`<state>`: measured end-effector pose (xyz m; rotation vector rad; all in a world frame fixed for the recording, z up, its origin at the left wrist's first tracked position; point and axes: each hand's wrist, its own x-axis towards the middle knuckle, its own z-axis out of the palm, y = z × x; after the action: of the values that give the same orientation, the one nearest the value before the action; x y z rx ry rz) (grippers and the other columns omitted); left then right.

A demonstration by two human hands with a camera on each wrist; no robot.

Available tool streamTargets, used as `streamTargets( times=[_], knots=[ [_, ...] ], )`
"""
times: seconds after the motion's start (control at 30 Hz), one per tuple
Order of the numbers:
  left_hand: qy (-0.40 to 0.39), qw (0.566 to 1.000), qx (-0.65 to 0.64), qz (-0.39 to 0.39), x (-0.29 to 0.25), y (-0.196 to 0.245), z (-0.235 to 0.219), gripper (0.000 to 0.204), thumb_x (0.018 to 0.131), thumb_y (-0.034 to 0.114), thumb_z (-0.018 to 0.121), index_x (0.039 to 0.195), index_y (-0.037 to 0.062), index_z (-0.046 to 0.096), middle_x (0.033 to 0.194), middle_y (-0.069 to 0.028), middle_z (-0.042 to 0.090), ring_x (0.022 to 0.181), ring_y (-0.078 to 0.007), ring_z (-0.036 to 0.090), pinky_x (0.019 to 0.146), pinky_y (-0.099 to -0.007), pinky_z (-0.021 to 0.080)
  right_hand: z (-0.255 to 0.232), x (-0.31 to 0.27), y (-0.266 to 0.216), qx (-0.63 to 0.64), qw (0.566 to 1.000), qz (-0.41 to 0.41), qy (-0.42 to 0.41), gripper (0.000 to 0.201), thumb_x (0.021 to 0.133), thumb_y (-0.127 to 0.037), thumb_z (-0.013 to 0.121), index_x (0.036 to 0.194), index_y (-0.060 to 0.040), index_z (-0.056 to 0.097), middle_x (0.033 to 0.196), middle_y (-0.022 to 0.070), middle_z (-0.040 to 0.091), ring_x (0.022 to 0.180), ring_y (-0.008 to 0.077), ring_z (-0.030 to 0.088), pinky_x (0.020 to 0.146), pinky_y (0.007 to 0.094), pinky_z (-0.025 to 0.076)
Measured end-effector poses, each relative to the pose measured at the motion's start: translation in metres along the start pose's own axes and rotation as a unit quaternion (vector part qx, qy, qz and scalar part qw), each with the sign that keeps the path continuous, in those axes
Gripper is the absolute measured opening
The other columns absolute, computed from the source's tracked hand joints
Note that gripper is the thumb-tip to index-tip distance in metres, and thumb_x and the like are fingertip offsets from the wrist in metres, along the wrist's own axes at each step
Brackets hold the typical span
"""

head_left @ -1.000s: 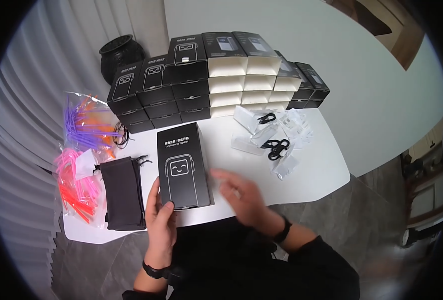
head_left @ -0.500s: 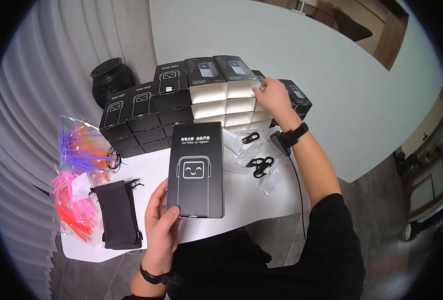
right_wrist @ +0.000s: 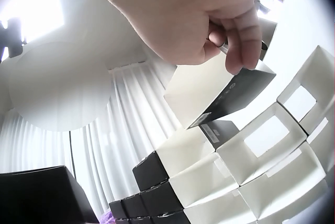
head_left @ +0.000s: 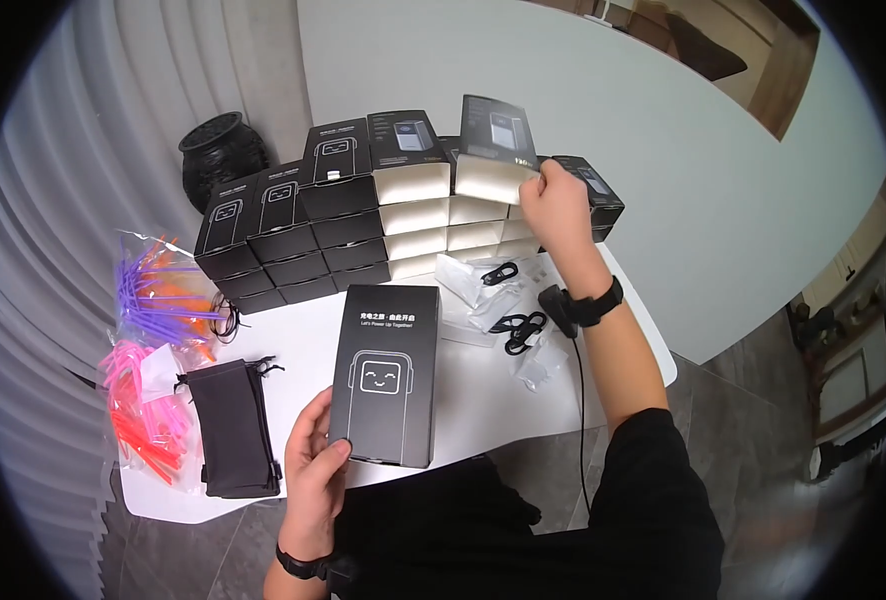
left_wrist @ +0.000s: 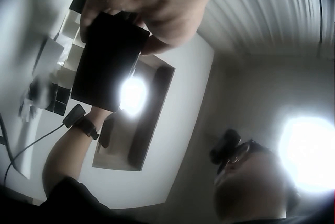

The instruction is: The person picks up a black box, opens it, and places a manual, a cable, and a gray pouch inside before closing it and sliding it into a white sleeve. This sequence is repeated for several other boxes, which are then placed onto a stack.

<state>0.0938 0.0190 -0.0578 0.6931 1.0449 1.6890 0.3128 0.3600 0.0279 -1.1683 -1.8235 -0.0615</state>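
My left hand [head_left: 315,480] holds a black box [head_left: 385,390] near its lower left corner, thumb on the front. A smiling screen face and white lettering are printed on that front. In the left wrist view the box [left_wrist: 107,59] appears as a dark block under the hand [left_wrist: 152,4]. At the stack, my right hand [head_left: 560,205] pinches the lower right corner of a black box sleeve [head_left: 496,130] with a pale inside and a printed device picture. The right wrist view shows the fingers curled at the edge of this sleeve [right_wrist: 238,96], tilted above the other sleeves [right_wrist: 272,166].
Closed black boxes [head_left: 298,225] are stacked left of the sleeves. Clear plastic packets [head_left: 468,285] and black cables [head_left: 521,330] lie on the right of the white table [head_left: 483,410]. Black drawstring pouches [head_left: 233,430] and bags of coloured strips [head_left: 153,400] lie left.
My right hand went from beside the held box to the stack, then raised a sleeve from its top. My left hand kept the black box, which rose off the table and then dipped slightly.
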Motion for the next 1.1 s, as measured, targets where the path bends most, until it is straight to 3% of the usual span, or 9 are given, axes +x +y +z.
streamTargets(
  times=[0.13,0.23,0.33,0.43,0.53,0.63,0.73,0.97,1.1],
  knots=[
    [0.007,1.0,0.003,-0.024,-0.003,-0.006,-0.003,0.069,0.082,0.009,0.064,0.146,-0.0038,0.042,0.142,-0.0166,0.051,0.129,-0.0267,0.054,0.107,-0.0387,0.045,0.006,-0.014,0.01,0.026,1.0,0.01,0.003,0.018,0.084,-0.012,0.055,0.075,0.0042,0.053,0.067,0.0264,0.057,0.063,0.045,0.057,0.061,0.0471,0.048],
    [0.007,1.0,-0.027,-0.014,-0.006,-0.008,-0.001,0.063,0.084,0.0,0.061,0.144,-0.0066,0.043,0.136,-0.0168,0.058,0.107,-0.0122,0.061,0.075,-0.0176,0.045,0.004,-0.022,0.008,0.016,0.999,0.028,-0.028,0.021,0.085,-0.014,0.062,0.077,0.0037,0.057,0.072,0.0263,0.063,0.074,0.0474,0.063,0.067,0.0511,0.051],
    [0.017,0.999,-0.031,-0.013,-0.01,-0.01,-0.004,0.063,0.084,0.0,0.06,0.144,-0.006,0.043,0.136,-0.0162,0.058,0.102,-0.0109,0.061,0.072,-0.0174,0.043,0.004,-0.029,0.01,0.082,0.995,0.034,-0.042,0.031,0.086,-0.025,0.07,0.082,0.0035,0.059,0.069,0.0222,0.063,0.071,0.0434,0.065,0.066,0.0485,0.051],
    [0.041,0.999,-0.033,-0.007,-0.01,-0.013,-0.003,0.063,0.084,0.0,0.059,0.145,-0.0056,0.043,0.137,-0.0152,0.058,0.097,-0.0089,0.061,0.069,-0.0173,0.043,-0.007,-0.03,0.007,0.086,0.988,0.079,-0.103,0.043,0.085,-0.035,0.075,0.095,0.0045,0.063,0.08,0.0211,0.067,0.076,0.0359,0.068,0.068,0.0426,0.053],
    [0.045,0.998,-0.029,-0.018,-0.011,-0.016,-0.01,0.063,0.083,-0.001,0.058,0.145,-0.0055,0.043,0.137,-0.0148,0.058,0.094,-0.0077,0.06,0.067,-0.0174,0.042,0.004,-0.037,0.02,0.096,0.992,0.061,-0.053,0.059,0.089,-0.043,0.072,0.12,0.0052,0.058,0.102,0.0192,0.069,0.087,0.0279,0.069,0.075,0.0375,0.055],
    [0.043,0.999,-0.007,-0.025,-0.012,-0.018,-0.016,0.067,0.083,0.009,0.065,0.145,-0.0014,0.043,0.133,-0.015,0.06,0.115,-0.0226,0.064,0.09,-0.0319,0.055,0.007,-0.03,0.021,0.346,0.891,0.271,-0.11,0.069,0.093,-0.052,0.065,0.136,-0.0008,0.049,0.121,0.0183,0.063,0.096,0.0255,0.068,0.075,0.0353,0.056],
    [0.038,0.998,0.013,-0.038,-0.014,-0.016,-0.017,0.068,0.082,0.008,0.065,0.146,-0.0014,0.043,0.134,-0.0155,0.059,0.119,-0.0238,0.061,0.096,-0.0342,0.053,-0.002,-0.012,0.015,0.429,0.809,0.357,-0.181,0.074,0.094,-0.057,0.061,0.141,-0.0014,0.044,0.124,0.021,0.06,0.095,0.0263,0.068,0.077,0.037,0.058],
    [-0.002,0.999,-0.004,0.032,-0.016,-0.015,-0.019,0.067,0.08,-0.01,0.06,0.145,-0.0074,0.044,0.142,-0.0204,0.054,0.127,-0.027,0.057,0.107,-0.0372,0.043,-0.011,-0.001,0.011,0.481,0.774,0.345,-0.226,0.043,0.097,-0.03,0.063,0.124,0.0036,0.056,0.118,0.0225,0.063,0.097,0.0273,0.07,0.079,0.0393,0.061],
    [-0.028,0.997,0.006,0.075,-0.017,-0.006,-0.023,0.068,0.079,-0.012,0.06,0.145,-0.0083,0.043,0.143,-0.0214,0.054,0.13,-0.0289,0.055,0.112,-0.0403,0.04,-0.031,-0.03,-0.013,0.669,0.66,0.284,-0.189,0.033,0.098,-0.012,0.055,0.122,0.0115,0.054,0.121,0.0211,0.063,0.107,0.0323,0.068,0.091,0.0444,0.061]
  ],
)
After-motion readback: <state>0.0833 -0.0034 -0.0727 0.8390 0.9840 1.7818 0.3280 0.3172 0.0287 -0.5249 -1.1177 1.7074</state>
